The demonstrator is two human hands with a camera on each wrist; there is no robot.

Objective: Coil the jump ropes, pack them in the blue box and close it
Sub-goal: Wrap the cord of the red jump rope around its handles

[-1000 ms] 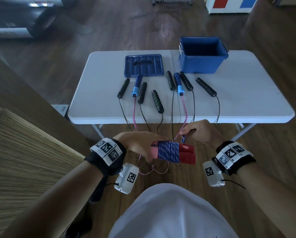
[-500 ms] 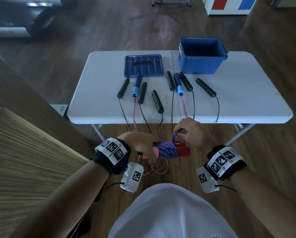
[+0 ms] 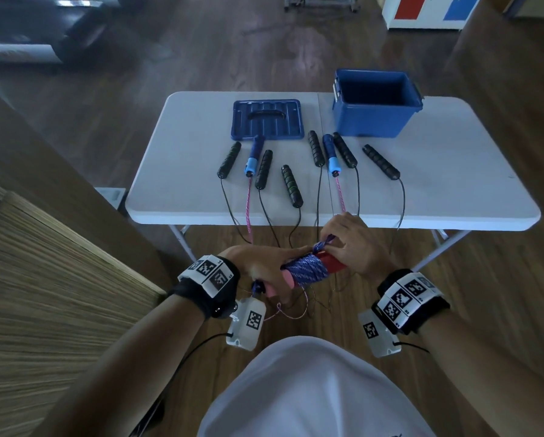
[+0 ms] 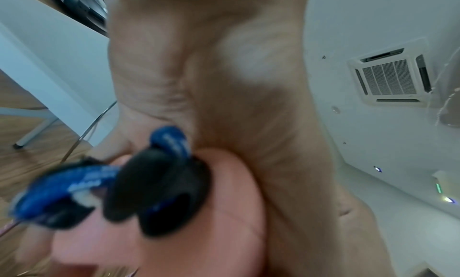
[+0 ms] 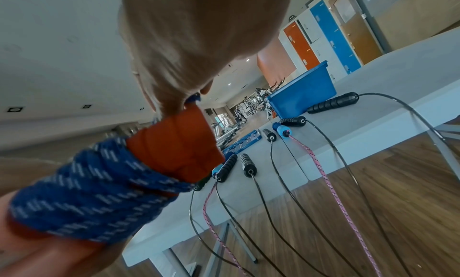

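In front of the table's near edge I hold a jump rope with red and pink handles [image 3: 329, 263], its blue speckled cord [image 3: 306, 271] wound round them. My left hand [image 3: 261, 266] grips the pink end of the bundle. My right hand [image 3: 347, 244] pinches the cord's loose end [image 3: 324, 244] above the red handle [image 5: 174, 141]. The wound blue cord [image 5: 94, 192] fills the right wrist view. The open blue box [image 3: 376, 104] stands at the table's back right. Its lid [image 3: 267, 119] lies flat at the back middle.
Several black-handled ropes [image 3: 291, 186] and a blue-handled rope with pink cord [image 3: 332, 154] lie on the white folding table [image 3: 472, 190], cords hanging over the near edge to the wooden floor. A wooden panel [image 3: 43, 279] stands at my left.
My right hand has swung in over the bundle's red end with the loose cord. The bundle has tilted, its red end now farther from me. The left hand keeps its grip.
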